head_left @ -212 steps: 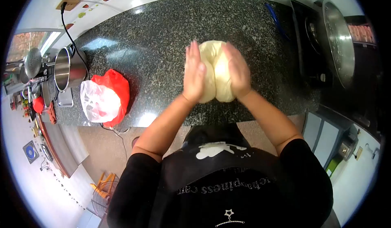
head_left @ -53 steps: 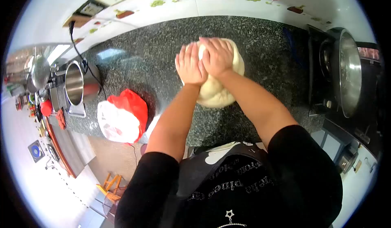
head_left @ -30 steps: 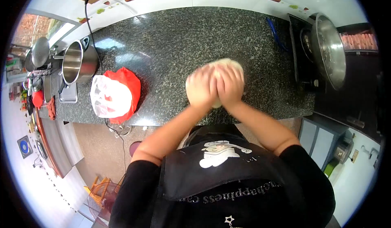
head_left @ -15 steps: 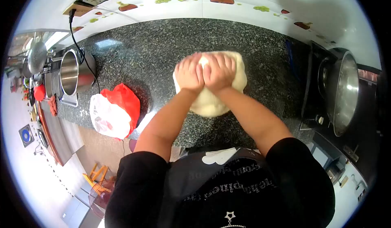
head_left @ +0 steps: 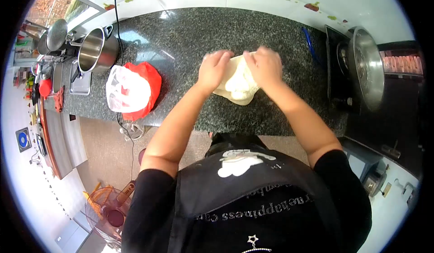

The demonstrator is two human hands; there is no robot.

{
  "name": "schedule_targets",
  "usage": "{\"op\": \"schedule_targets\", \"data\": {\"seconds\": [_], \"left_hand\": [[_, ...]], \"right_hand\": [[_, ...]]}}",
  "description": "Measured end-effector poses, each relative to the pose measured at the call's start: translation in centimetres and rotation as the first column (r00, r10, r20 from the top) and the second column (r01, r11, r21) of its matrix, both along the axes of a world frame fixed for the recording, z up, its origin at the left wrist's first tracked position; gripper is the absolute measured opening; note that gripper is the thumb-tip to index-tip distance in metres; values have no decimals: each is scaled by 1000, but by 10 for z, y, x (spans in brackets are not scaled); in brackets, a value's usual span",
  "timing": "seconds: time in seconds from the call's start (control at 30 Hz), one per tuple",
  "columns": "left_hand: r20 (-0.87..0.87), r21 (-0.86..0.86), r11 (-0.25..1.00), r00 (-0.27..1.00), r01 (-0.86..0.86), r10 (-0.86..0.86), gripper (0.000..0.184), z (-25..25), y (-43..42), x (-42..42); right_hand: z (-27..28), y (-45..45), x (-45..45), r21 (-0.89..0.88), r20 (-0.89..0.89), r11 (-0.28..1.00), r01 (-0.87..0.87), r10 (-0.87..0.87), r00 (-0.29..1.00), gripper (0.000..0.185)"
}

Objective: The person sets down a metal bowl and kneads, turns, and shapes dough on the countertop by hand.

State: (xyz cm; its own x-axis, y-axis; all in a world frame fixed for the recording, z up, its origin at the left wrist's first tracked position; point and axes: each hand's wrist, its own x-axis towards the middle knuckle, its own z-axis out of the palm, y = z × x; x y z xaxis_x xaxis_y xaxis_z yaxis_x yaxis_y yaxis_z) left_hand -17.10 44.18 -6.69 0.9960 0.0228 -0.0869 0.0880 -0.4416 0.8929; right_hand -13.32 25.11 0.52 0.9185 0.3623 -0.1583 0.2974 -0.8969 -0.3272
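Observation:
A pale lump of dough [head_left: 239,86] rests on the speckled dark granite counter [head_left: 181,49], with a fold across its middle. My left hand [head_left: 214,69] grips its far left edge, fingers curled over it and partly hidden. On the far right edge my right hand [head_left: 266,66] has hold of the dough, its fingers slightly blurred by motion. Both thumbs point inward, and the near part of the dough bulges out between my wrists.
Left on the counter is a red and white plastic bag [head_left: 147,88], with a steel pot [head_left: 97,52] behind it. A black cord [head_left: 117,27] runs past both. A large metal wok [head_left: 368,67] sits on the stove at right, near a blue strip [head_left: 308,40].
My hands have moved apart, from pressing together on top of the dough to holding its far sides. The dough looks smaller and folded. The camera view has shifted.

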Motion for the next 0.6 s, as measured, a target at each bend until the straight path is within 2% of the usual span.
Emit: {"op": "schedule_targets", "data": {"seconds": [0.03,0.07,0.1,0.13,0.17,0.2,0.23,0.27,0.3,0.33,0.37,0.4,0.53,0.6], "left_hand": [[178,387,915,983,-113,46,45,-8,-14,0],[274,511,826,956,-236,104,41,-40,-35,3],[-62,497,867,995,-38,79,41,-11,-50,4],[-388,416,896,921,152,24,41,20,-60,-1],[-188,448,893,981,46,43,42,2,-66,-15],[14,453,889,998,-61,62,43,-23,-71,-35],[119,462,881,992,-99,49,45,-34,-75,-58],[223,467,873,974,-139,36,47,-39,-78,-75],[303,450,879,953,-157,15,49,-43,-79,-82],[371,431,886,929,-170,-3,50,-47,-79,-88],[403,446,876,915,-182,-15,51,-54,-79,-86],[402,458,872,915,-174,-28,51,-60,-76,-71],[379,465,869,925,-169,-23,49,-76,-63,1],[269,518,844,963,-139,-6,48,-76,-53,41]], "right_hand": [[-27,0,8,225,261,974,-10,-50,964,38],[-59,9,20,367,558,923,-112,-122,821,42],[-52,13,18,97,205,993,-59,38,978,43],[-46,14,13,-180,-209,977,-110,71,975,43],[-62,9,0,-240,-20,960,-144,143,989,46],[-93,-3,-21,-24,316,999,-47,53,947,43],[-93,-10,-44,160,441,985,-60,-17,898,39],[-104,-16,-64,191,501,980,-50,-53,864,36],[-103,-20,-74,280,423,959,-50,-77,903,36],[-110,-24,-72,383,459,916,-120,-75,885,35],[-120,-27,-70,395,480,909,-135,-80,874,35],[-124,-27,-57,406,514,900,-157,-83,854,35],[-142,-17,20,378,442,919,-111,-74,894,30],[-156,-4,61,369,458,925,-91,-96,884,25]]}}
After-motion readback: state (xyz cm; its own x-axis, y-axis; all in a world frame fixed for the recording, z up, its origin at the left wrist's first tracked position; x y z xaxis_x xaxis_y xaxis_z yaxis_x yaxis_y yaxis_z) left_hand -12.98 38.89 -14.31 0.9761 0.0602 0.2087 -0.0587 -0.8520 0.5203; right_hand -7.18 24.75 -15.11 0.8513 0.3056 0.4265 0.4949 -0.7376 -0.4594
